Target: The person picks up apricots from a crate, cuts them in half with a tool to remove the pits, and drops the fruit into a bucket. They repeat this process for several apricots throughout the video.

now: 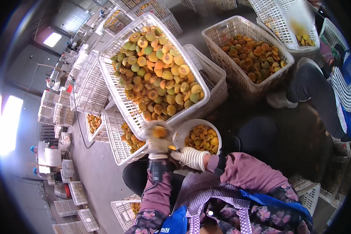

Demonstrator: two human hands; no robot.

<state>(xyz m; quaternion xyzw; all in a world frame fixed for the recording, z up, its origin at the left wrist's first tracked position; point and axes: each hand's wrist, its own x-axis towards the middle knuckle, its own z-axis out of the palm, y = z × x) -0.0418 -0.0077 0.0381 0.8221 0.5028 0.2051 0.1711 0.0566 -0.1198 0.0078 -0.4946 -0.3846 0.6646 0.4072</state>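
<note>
My left hand [158, 141], in a pale glove blurred by motion, is closed around an orange apricot-like fruit [159, 132] at the near corner of the big white crate [105, 74]. That crate is tilted and full of green, yellow and orange fruit [156, 74], many cut in half. Just right of the left hand, my right hand [191, 158] wears a white glove with its fingers pinched together. A small yellow thing [172, 148] shows at its fingertips; I cannot tell what it is. Beyond the right hand stands a white bucket [176, 136] holding cut orange fruit pieces [202, 139].
Another white crate [208, 37] of cut fruit stands at the upper right, near a seated person's leg [310, 84]. Below the big crate's left side is a lower crate [115, 144] with fruit. A dark cable [85, 136] lies on the floor. Stacked crates [54, 105] line the left.
</note>
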